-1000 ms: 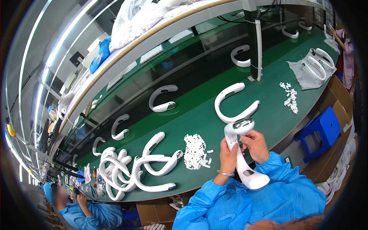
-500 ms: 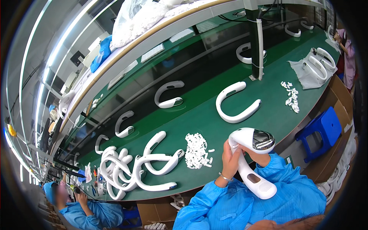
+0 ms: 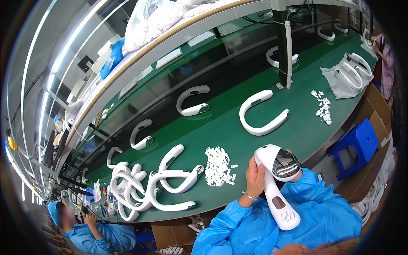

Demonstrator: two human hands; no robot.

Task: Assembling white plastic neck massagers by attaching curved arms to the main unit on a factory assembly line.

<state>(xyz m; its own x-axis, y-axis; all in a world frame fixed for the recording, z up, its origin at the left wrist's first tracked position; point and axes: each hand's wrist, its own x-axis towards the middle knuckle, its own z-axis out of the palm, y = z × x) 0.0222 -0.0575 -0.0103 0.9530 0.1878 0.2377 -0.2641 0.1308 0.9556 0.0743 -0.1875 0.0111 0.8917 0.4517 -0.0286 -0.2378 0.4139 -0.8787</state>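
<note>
Head view: the left hand (image 3: pixel 255 178) is wrapped around the upper stem of a white U-shaped device (image 3: pixel 278 185), holding it upright just off the near edge of the green tabletop (image 3: pixel 306 131). The right hand (image 3: pixel 297 170) is almost hidden behind the device's glossy end; I cannot tell its grip. A heap of small white parts (image 3: pixel 217 166) lies near that edge, beside piled white devices (image 3: pixel 148 187).
</note>
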